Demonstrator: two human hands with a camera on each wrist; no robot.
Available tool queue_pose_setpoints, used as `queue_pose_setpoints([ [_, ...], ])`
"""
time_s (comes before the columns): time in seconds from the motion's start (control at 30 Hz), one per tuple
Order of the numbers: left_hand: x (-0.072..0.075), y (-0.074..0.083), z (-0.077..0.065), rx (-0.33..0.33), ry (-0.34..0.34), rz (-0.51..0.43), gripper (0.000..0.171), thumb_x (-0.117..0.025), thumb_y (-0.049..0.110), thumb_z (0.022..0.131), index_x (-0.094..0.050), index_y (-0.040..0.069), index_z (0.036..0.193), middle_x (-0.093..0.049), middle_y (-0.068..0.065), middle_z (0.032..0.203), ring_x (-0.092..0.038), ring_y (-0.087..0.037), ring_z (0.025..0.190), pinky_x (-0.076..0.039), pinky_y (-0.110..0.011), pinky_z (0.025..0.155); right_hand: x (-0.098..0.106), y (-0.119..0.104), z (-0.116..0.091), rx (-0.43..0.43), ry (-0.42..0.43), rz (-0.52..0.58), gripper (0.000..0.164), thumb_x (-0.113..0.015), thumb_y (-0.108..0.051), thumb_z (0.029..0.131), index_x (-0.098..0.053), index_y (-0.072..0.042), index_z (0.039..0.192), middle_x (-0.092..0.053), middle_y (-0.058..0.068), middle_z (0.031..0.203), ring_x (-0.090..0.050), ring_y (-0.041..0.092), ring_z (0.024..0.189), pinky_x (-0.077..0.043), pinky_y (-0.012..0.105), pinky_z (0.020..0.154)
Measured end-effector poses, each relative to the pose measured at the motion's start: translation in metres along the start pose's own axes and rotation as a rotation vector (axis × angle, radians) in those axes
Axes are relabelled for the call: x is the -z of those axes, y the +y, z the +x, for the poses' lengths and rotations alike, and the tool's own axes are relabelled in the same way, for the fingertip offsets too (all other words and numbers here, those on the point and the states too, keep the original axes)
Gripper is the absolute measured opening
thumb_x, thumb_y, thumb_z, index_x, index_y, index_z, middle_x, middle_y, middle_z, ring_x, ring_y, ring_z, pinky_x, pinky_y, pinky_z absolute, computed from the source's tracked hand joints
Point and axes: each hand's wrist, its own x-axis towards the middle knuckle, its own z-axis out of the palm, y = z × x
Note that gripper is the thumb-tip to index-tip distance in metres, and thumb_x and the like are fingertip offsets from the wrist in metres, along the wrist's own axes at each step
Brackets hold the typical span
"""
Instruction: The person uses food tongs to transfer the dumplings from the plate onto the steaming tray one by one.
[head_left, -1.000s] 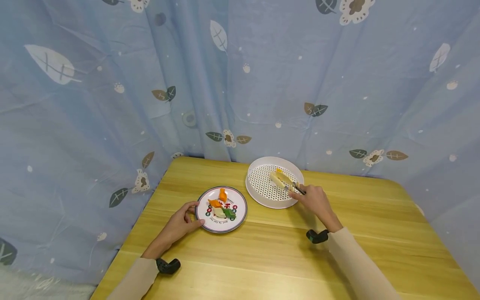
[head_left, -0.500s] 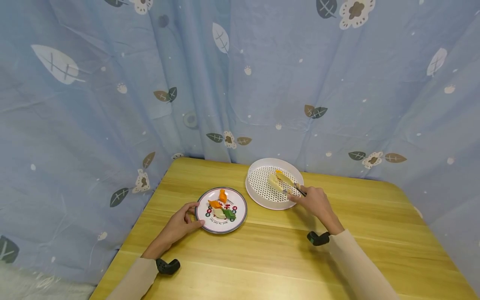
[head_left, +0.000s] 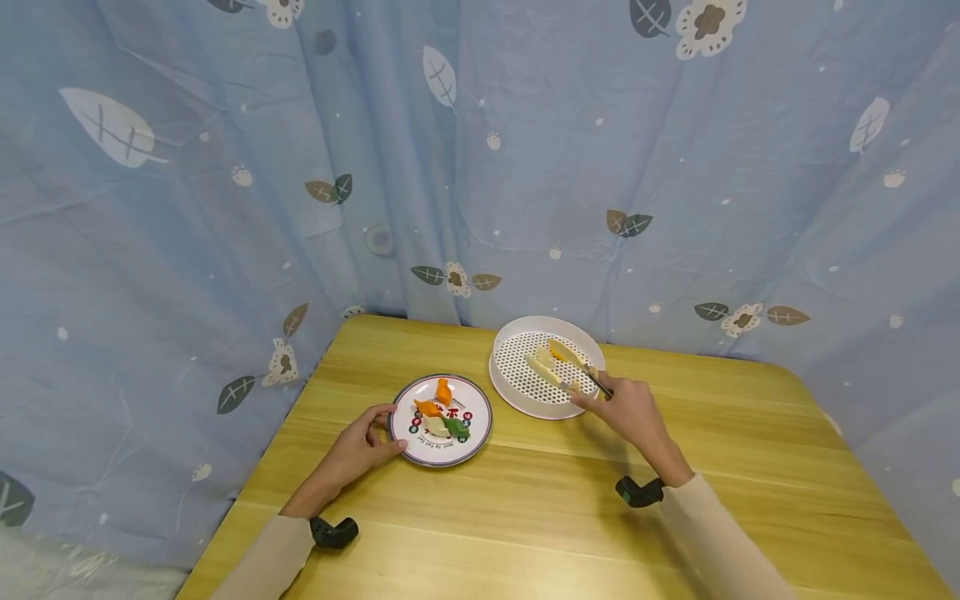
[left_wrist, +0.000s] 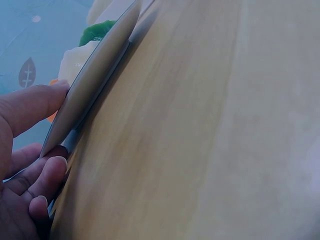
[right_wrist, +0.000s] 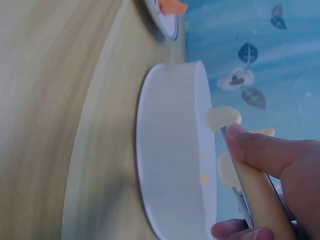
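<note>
My left hand [head_left: 358,450] grips the left rim of a white plate [head_left: 474,442], thumb on top and fingers below, as the left wrist view shows. Orange [head_left: 444,392], pale and green [head_left: 456,428] dumpling-like pieces lie on it. My right hand [head_left: 626,410] holds tongs [head_left: 573,360] with cream-coloured ends, their arms spread apart inside a round white basket [head_left: 517,396] with a perforated bottom. A pale piece [head_left: 545,358] lies between the tong arms, with some orange beside the far arm; whether the tongs touch the pale piece, I cannot tell.
Both plate and basket stand on a wooden table [head_left: 480,517], the basket at its back edge. A blue patterned curtain [head_left: 525,167] hangs behind and to the left. Each wrist wears a black camera mount [head_left: 637,492].
The tong arms have spread wider inside the basket, and the near arm has shifted left. My left hand keeps its hold on the plate, which stays in place.
</note>
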Motion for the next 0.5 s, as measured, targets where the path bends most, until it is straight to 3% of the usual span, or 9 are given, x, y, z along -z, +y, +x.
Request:
queue_pose_setpoints([
  [0.17, 0.000, 0.001, 0.000, 0.010, 0.007, 0.006, 0.069, -0.085, 0.028, 0.087, -0.052, 0.017, 0.147, -0.057, -0.009, 0.120, -0.047, -0.022, 0.077, -0.038, -0.027, 0.061, -0.005, -0.014, -0.008, 0.093, 0.053, 0.001, 0.074, -0.083, -0.051, 0.083, -0.065, -0.004, 0.137, -0.039, -0.004, 0.061, -0.034, 0.013, 0.057, -0.029, 0.031, 0.053],
  [0.5, 0.000, 0.002, 0.000, 0.009, 0.002, 0.009, 0.069, -0.085, 0.029, 0.087, -0.052, 0.018, 0.146, -0.056, -0.009, 0.122, -0.047, -0.022, 0.078, -0.038, -0.027, 0.062, -0.018, -0.038, -0.027, 0.150, 0.055, 0.047, 0.065, -0.088, -0.047, 0.079, -0.073, -0.007, 0.128, -0.042, -0.008, 0.060, -0.036, 0.010, 0.056, -0.031, 0.028, 0.052],
])
